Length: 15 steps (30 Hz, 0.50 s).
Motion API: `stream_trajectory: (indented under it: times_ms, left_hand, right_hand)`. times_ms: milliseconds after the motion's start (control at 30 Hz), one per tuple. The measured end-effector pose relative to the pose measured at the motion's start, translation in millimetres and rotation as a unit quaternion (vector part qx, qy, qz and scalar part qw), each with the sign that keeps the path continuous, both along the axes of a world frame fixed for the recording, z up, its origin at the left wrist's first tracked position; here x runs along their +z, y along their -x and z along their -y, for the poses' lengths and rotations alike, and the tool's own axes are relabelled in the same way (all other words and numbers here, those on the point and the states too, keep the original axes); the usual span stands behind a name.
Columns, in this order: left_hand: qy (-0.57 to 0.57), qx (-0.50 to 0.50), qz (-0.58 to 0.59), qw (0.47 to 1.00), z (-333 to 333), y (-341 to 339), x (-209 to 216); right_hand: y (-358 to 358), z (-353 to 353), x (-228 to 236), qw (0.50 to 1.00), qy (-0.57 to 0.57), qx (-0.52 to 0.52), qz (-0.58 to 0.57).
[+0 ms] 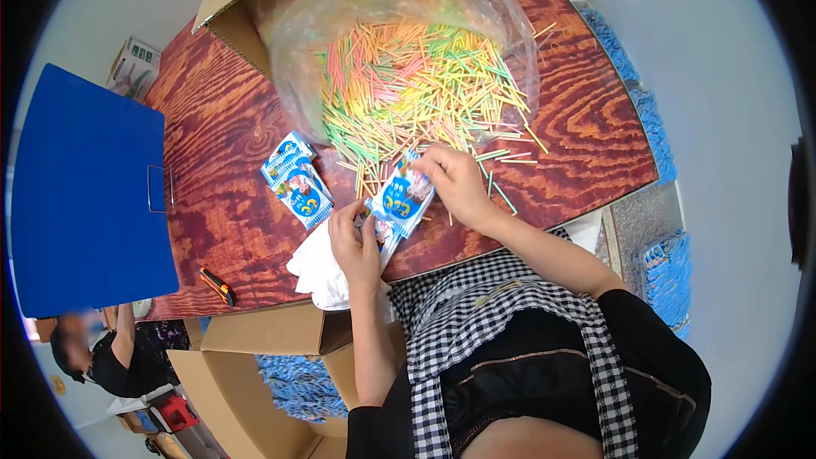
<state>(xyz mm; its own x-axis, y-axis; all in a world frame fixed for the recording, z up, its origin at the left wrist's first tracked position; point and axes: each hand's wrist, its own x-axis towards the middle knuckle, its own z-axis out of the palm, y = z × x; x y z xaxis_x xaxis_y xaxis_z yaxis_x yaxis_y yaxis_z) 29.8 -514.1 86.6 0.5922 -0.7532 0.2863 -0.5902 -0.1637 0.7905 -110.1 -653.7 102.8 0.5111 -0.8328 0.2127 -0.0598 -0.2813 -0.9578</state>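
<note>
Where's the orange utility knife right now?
In the head view, the orange utility knife lies on the wooden table near its front-left edge, left of the white cloth and below the blue board.

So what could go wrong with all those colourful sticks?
Loose sticks lie near the table edge, so a nudge from the right hand could roll them off. The packet held by both hands, with the left hand below, might slip. The utility knife sits by the near edge.
</note>
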Motion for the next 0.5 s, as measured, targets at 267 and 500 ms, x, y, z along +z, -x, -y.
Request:
stream_trajectory:
  times_ms: [267,500]
  left_hand:
    - [0.043,-0.011,-0.117,0.992,9.4,14.3,44.2]
    - [0.092,-0.008,-0.326,0.941,-10.1,8.3,22.6]
  right_hand:
    - [8.8,-9.9,4.6,0.996,-0.035,0.062,0.048]
    - [4.5,-16.3,10.1,0.927,-0.28,0.244,0.047]
